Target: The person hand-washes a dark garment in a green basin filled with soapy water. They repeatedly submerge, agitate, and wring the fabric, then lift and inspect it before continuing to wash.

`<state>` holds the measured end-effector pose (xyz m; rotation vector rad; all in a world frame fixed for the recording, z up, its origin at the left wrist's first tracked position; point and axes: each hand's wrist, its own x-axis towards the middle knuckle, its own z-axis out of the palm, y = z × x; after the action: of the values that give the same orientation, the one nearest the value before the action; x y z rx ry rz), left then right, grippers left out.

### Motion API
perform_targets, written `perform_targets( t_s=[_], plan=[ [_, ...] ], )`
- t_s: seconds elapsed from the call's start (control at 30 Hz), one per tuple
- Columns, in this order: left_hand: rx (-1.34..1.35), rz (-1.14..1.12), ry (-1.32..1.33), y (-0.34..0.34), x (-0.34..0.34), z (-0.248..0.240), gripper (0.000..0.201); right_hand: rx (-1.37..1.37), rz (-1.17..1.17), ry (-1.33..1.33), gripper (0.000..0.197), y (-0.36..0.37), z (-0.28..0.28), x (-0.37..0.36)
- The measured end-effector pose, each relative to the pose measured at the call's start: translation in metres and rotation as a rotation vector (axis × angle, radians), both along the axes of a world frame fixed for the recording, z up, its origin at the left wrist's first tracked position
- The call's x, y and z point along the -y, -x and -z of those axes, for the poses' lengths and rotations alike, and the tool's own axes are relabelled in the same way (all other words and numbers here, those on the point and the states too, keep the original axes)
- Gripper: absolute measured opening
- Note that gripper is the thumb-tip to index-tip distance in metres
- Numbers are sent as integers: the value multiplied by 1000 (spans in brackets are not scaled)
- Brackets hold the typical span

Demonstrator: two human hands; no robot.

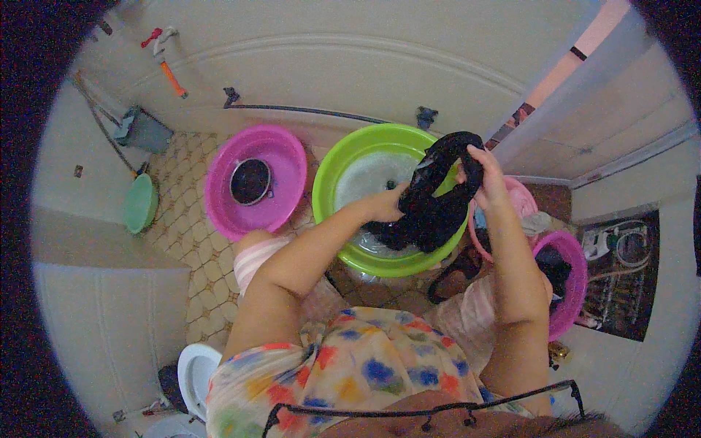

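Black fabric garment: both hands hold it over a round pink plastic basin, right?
The colour is wrong. In the head view, the left hand and right hand hold the black fabric garment over a round lime-green plastic basin.

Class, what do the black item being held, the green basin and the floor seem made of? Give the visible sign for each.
Black item: probably fabric, dull-surfaced; it droops in soft folds.
Green basin: most likely plastic, smooth; even bright colour, rounded moulded-looking rim.
Floor: perhaps ceramic tile or patterned sheet, finish unclear; pale shapes repeat.
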<state>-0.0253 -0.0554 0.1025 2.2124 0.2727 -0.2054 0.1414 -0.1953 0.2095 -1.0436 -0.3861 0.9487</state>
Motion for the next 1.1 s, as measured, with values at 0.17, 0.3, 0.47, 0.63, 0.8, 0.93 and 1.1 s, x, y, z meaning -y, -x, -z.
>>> perform_targets(
  t_s=[0.17, 0.3, 0.47, 0.63, 0.8, 0.93, 1.1],
  plan=[
    [-319, 269, -36, 9, -4, 17, 61, 6, -10, -8, 20, 3, 1, -6],
    [-363, 302, -90, 15, 13, 8, 58, 105, -80, 102, 24, 5, 3, -8],
    [-70, 312, -422, 24, 34, 9, 59, -4, -183, 125, 29, 21, -8, -14],
    [-285, 190, -74, 16, 36, 18, 51, 575, -199, 375, 29, 6, 40, -37],
    [123, -321, 145, 4, 1, 46, 43, 1432, 1, 595, 46, 4, 133, -56],
    [489, -519, -663, -6, 1, 48, 44, 1621, -263, 761, 50, 27, 154, -44],
    [-71, -358, -82, -23, -31, 112, 47, 1429, -563, 950, 49, 24, 154, -51]
  ],
)
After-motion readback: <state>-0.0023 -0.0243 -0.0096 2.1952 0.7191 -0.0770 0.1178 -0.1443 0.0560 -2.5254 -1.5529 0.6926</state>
